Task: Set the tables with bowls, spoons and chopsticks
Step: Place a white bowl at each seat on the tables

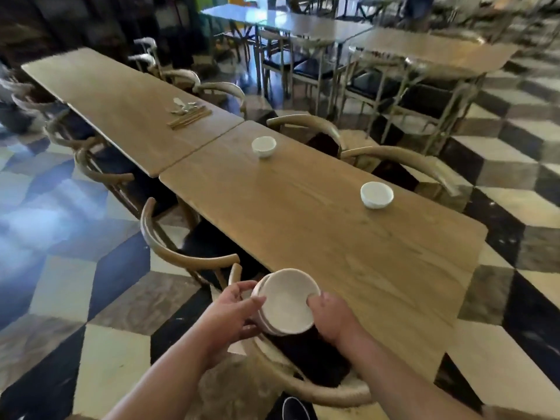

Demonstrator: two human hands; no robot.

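Observation:
I hold a small stack of white bowls (285, 301) over the near edge of the long wooden table (348, 247). My left hand (233, 310) grips the stack from the left side and underneath. My right hand (330, 316) grips the top bowl's right rim, thumb inside it. Two single white bowls stand along the table's right side, one near (376, 194) and one farther (264, 146). On the adjoining far table (115, 95) lies a pile of chopsticks (189, 117) with white spoons (183, 106) beside it.
Curved-back wooden chairs line both sides, one right below the stack (309, 386) and one to its left (181, 253). More tables and chairs (424, 53) stand at the back right. The floor (91, 298) has a checkered cube pattern. My shoe (295, 409) shows at the bottom.

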